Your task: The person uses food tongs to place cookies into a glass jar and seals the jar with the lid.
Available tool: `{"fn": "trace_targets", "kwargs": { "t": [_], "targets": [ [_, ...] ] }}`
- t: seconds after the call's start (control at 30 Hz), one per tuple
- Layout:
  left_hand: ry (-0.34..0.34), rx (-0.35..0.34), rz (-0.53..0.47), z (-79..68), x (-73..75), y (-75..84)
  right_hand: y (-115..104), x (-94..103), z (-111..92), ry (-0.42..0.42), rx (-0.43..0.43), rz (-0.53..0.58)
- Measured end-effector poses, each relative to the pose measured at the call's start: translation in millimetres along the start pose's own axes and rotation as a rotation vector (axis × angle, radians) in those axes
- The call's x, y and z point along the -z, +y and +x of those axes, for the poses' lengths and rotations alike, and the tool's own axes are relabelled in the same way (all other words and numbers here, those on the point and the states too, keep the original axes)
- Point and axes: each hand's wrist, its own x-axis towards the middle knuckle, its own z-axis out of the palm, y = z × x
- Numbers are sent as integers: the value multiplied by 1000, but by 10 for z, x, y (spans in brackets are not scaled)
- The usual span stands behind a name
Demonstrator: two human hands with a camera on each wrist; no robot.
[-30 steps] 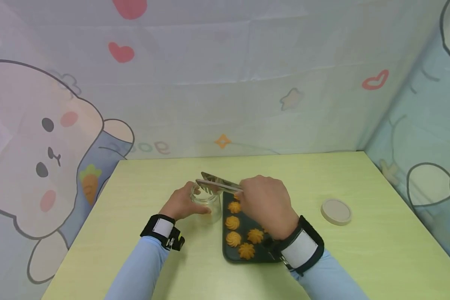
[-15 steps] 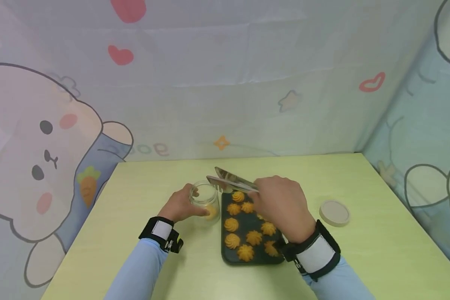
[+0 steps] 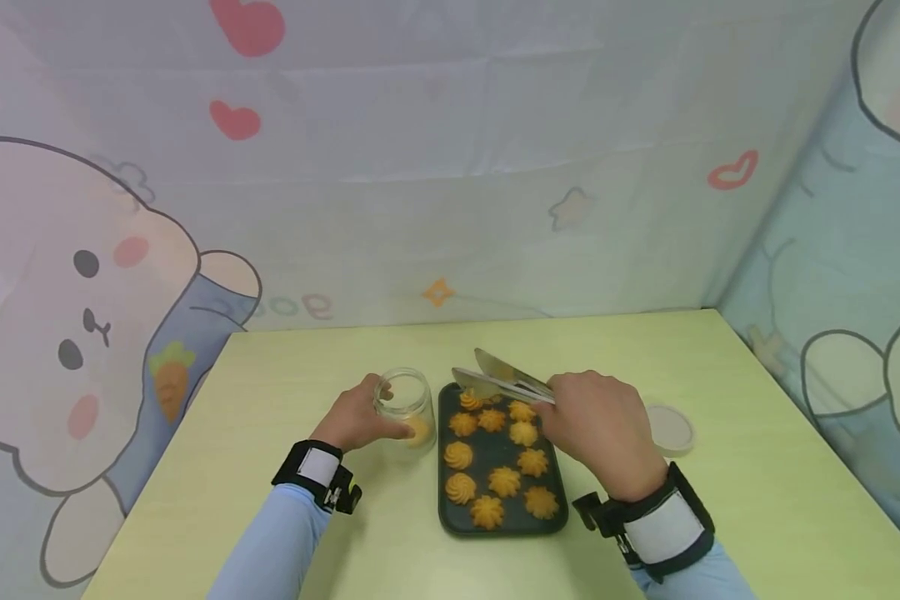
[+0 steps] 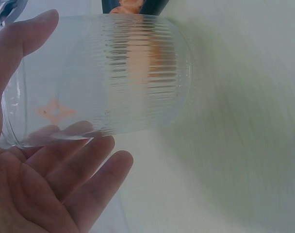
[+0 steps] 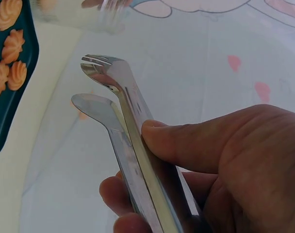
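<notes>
Polished-metal tongs (image 3: 495, 386), pinched in the right hand (image 3: 603, 429), point leftward and forward above a dark tray (image 3: 495, 450) of ridged cookies (image 3: 504, 482) as the left hand (image 3: 354, 421) clasps an upright clear-glass jar (image 3: 411, 408).

The left hand (image 3: 356, 417) grips an upright glass jar (image 3: 418, 404), a golden cookie (image 3: 422, 432) inside, at 10 o'clock from the dark tray (image 3: 483, 458) of piped cookies (image 3: 487, 512); the right hand (image 3: 600, 429) holds steel tongs (image 3: 502, 387), tips parted above the tray's 11 o'clock corner.
</notes>
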Motion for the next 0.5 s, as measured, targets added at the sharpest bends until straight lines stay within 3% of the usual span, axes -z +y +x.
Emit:
{"fn": "trace_targets", "kwargs": {
  "t": [0.23, 0.5],
  "targets": [
    [2, 9, 8, -22, 5, -2, 123, -79, -77, -88, -67, 9],
    [4, -6, 8, -20, 14, 21, 270, -157, -147, -122, -80, -19]
  ]
}}
